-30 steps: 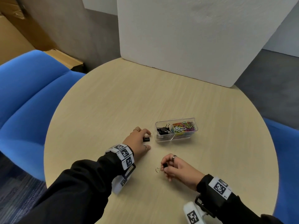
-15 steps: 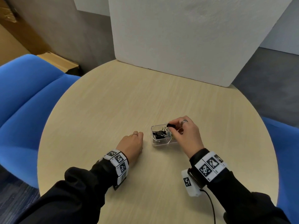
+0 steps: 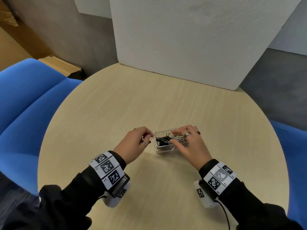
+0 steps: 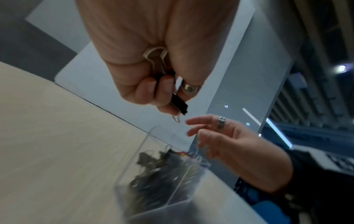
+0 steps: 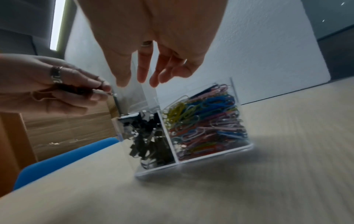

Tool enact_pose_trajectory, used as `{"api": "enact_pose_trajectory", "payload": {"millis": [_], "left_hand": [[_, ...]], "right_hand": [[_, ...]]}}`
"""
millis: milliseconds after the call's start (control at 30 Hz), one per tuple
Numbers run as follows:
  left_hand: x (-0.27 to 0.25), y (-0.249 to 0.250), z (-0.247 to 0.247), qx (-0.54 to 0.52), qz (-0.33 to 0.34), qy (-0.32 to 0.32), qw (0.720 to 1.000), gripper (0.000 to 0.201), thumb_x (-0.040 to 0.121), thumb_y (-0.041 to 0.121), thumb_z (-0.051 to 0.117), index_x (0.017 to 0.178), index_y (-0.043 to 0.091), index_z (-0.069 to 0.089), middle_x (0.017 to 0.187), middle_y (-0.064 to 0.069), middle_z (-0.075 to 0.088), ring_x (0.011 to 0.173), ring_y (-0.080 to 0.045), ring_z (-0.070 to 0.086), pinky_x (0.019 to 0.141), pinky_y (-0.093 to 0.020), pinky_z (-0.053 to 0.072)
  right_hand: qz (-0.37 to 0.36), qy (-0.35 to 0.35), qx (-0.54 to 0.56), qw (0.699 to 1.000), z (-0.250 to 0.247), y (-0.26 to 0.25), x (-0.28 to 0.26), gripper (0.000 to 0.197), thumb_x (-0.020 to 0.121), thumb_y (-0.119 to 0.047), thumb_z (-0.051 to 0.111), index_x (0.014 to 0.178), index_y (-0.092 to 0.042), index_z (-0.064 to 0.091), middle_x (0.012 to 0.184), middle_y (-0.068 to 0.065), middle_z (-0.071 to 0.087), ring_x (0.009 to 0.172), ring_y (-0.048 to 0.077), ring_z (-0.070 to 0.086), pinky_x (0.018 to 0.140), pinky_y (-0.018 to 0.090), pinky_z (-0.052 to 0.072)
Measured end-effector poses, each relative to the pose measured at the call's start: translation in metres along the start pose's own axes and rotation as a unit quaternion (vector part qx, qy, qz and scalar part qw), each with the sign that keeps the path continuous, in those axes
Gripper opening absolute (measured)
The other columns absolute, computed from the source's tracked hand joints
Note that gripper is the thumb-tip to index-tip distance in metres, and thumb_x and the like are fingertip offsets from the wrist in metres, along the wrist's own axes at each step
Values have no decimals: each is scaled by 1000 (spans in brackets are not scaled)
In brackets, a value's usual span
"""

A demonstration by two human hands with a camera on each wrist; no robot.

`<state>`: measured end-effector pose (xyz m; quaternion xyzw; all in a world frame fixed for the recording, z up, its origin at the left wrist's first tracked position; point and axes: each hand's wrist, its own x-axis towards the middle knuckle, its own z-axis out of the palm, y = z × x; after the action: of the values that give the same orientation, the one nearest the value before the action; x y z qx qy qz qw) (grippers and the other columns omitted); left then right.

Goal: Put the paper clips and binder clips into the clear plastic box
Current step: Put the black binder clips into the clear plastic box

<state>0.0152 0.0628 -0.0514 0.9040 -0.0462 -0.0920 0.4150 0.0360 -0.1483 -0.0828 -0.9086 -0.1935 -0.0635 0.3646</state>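
Note:
A clear plastic box stands on the round wooden table. Its left compartment holds black binder clips; its right compartment holds coloured paper clips. My left hand pinches a black binder clip by its body, just left of the box's left wall and above its rim. My right hand hovers over the box with relaxed, spread fingers and holds nothing.
A white foam board stands upright at the table's far edge. Blue chairs sit to the left and right of the table. A cardboard box lies on the floor at the back left.
My right hand has let its binder clip go into the box and now hovers open. My left hand lifted from the table and carried its binder clip right, to the box's left edge.

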Motion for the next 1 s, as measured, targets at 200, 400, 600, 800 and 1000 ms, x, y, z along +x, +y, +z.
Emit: {"api": "enact_pose_trajectory", "payload": {"millis": [200, 400, 600, 800, 1000], "left_hand": [[9, 23, 6, -85, 36, -21, 995, 9, 92, 19, 55, 99, 24, 53, 78, 15, 54, 57, 0, 44, 58, -9, 38], [11, 28, 13, -137, 3, -12, 991, 13, 89, 23, 60, 90, 31, 50, 80, 15, 55, 61, -5, 45, 59, -11, 38], [17, 18, 4, -344, -236, 4, 909, 16, 96, 10, 40, 95, 12, 56, 78, 1, 48, 57, -11, 36, 46, -20, 32], [19, 6, -7, -408, -277, -4, 870, 32, 89, -4, 29, 82, 7, 58, 74, -3, 47, 61, -13, 38, 52, -23, 31], [15, -5, -9, -391, -260, -17, 883, 36, 88, -17, 29, 93, 5, 57, 82, -3, 48, 67, -12, 45, 57, -21, 42]], "right_hand": [[172, -135, 283, 934, -3, -28, 5, 24, 89, -19, 59, 112, -23, 56, 94, -3, 65, 80, 2, 61, 71, 16, 46], [235, -84, 439, 863, -3, -32, 4, 9, 92, -8, 49, 90, -11, 56, 79, 1, 63, 70, 7, 59, 56, 24, 41], [336, -39, 542, 770, -10, -28, 13, 10, 97, -7, 39, 87, -10, 40, 78, 14, 69, 76, 28, 68, 53, 29, 54], [202, -200, 119, 951, -11, -34, 28, 19, 97, -18, 40, 104, -19, 58, 78, 2, 58, 69, 12, 52, 66, 26, 43], [123, -200, -19, 972, 0, -52, 37, 15, 89, -24, 57, 94, -15, 46, 85, -1, 56, 79, 14, 52, 69, 25, 38]]}}
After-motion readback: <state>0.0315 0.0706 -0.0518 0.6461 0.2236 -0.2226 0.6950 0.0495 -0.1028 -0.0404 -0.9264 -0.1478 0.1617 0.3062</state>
